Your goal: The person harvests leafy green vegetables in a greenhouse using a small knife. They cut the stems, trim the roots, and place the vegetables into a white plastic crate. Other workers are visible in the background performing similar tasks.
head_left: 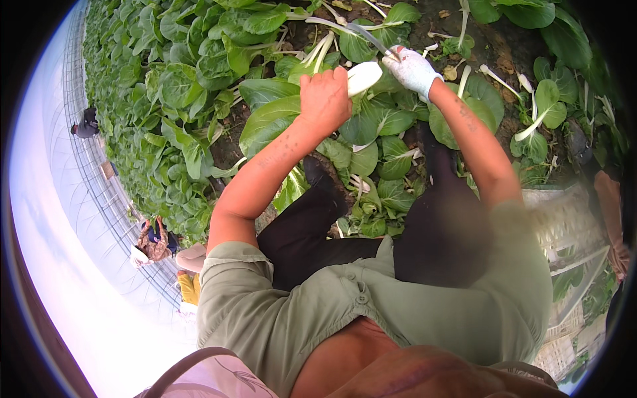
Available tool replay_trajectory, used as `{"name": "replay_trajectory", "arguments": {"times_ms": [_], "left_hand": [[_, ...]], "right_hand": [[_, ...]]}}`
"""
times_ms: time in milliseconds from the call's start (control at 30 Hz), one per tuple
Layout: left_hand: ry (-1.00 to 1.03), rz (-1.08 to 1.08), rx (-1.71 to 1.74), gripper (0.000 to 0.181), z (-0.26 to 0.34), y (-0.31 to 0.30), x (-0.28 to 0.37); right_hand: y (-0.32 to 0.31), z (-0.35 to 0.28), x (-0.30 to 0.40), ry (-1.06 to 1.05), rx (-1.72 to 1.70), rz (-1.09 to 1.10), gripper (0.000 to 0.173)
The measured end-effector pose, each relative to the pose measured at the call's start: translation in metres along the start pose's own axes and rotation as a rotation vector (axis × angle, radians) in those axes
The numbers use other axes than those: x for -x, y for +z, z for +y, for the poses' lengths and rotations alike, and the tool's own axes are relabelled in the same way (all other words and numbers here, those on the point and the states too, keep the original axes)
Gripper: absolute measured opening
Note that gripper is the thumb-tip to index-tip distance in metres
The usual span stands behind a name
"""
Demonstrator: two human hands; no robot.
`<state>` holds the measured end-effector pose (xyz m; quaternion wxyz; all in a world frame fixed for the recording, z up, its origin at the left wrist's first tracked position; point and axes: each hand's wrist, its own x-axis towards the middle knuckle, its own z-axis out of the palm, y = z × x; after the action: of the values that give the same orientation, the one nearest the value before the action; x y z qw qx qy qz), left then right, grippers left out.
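My left hand (326, 94), bare, is closed around a head of bok choy, its thick white stem base (364, 78) pointing up and to the right and its broad leaves (271, 107) hanging out to the left. Close by on the right, my right hand (409, 71) wears a white knit glove with reddish spots at the fingertips. It grips a knife, whose narrow, slightly curved metal blade (367, 35) points up and left over the plants; the handle is hidden in the glove. The blade and the held stem are apart. Loose bok choy (395, 159) lies between my legs.
Dense standing leafy greens (174, 84) fill the left side. Cut plants (535, 119) and scraps lie on the soil at right. A pale plastic crate (562, 219) stands right of my leg. Other people are at the far left, lower left, and right edge, near another person's arm (609, 209).
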<state>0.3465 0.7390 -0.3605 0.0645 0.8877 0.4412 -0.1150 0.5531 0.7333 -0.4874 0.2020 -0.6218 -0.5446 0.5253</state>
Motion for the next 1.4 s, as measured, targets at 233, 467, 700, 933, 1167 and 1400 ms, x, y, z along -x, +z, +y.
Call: {"name": "replay_trajectory", "arguments": {"times_ms": [233,467,700,933,1167,1400], "left_hand": [[-0.362,-0.411,-0.214,0.058,-0.038,0.050,-0.067],[-0.330,-0.450,-0.117,0.047,-0.065,0.080,-0.066],[-0.252,-0.316,-0.177,0.038,-0.083,0.091,-0.058],[-0.247,-0.249,0.657,0.039,-0.108,-0.006,-0.027],[-0.351,-0.519,2.009,0.029,-0.066,-0.052,0.016],[-0.257,-0.561,2.156,0.082,-0.057,-0.014,0.014]], "right_hand": [[0.014,-0.029,-0.059,-0.041,0.450,-0.084,0.033],[0.029,-0.033,-0.087,0.013,0.530,-0.120,0.033],[0.025,-0.030,-0.085,0.013,0.568,-0.137,0.032],[-0.012,-0.006,-0.048,0.130,-0.309,-0.039,0.059],[-0.009,-0.082,-0.009,-0.184,-1.190,-0.290,0.044],[-0.005,-0.076,0.001,-0.044,-1.259,-0.328,0.018]]}}
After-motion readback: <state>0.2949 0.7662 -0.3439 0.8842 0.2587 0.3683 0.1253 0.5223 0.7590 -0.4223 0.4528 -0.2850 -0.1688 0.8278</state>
